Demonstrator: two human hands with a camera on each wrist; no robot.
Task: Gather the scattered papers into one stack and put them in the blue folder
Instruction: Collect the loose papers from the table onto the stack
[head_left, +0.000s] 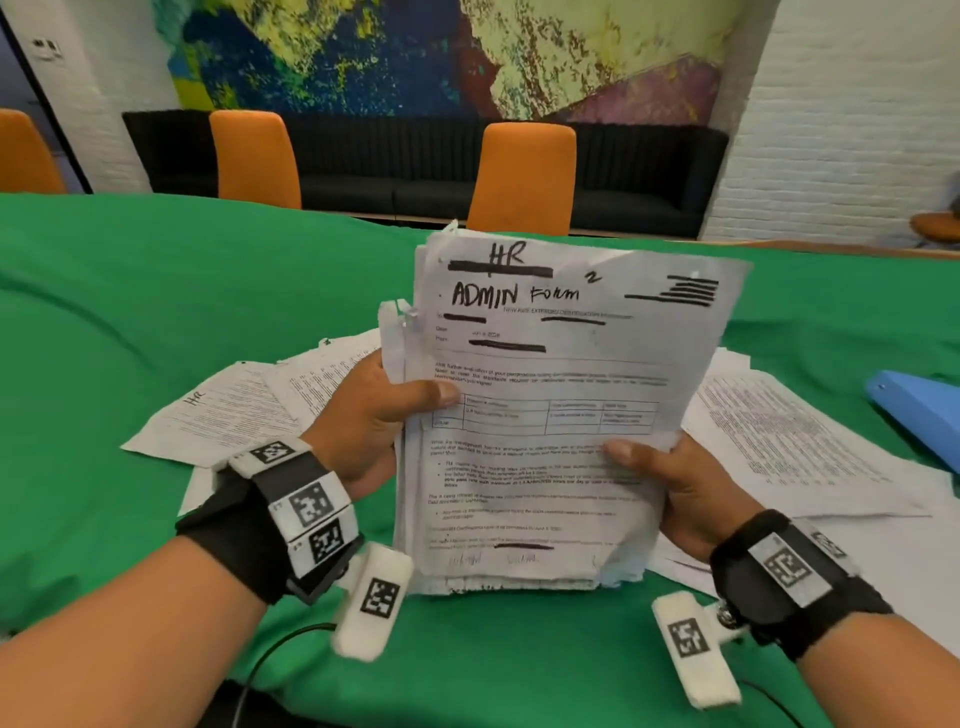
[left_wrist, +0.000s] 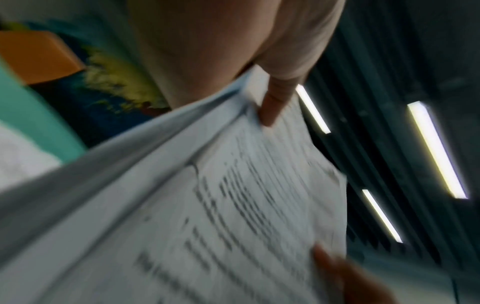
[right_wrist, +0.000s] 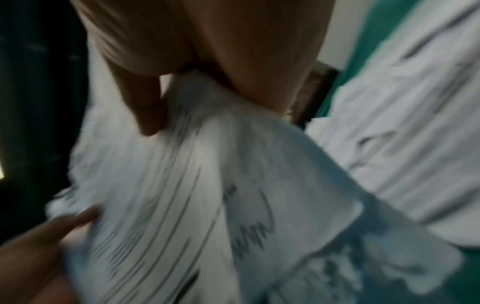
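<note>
A thick stack of printed papers (head_left: 540, 395) stands upright on its bottom edge on the green table; its top sheet reads "HR ADMIN FORM". My left hand (head_left: 379, 410) grips the stack's left edge, thumb across the front. My right hand (head_left: 670, 478) grips its right edge, thumb on the front too. Both wrist views are blurred: the stack (left_wrist: 233, 205) with my left thumb on it, and the stack (right_wrist: 182, 195) under my right thumb. Loose papers (head_left: 249, 405) lie flat at the left, more papers (head_left: 789, 441) at the right. The blue folder (head_left: 919, 410) lies at the right edge.
The table is covered by a green cloth (head_left: 130, 322). Orange chairs (head_left: 524, 176) stand along its far side, a black sofa (head_left: 639, 182) behind them. A black cable (head_left: 270, 660) runs off the near edge below my left wrist.
</note>
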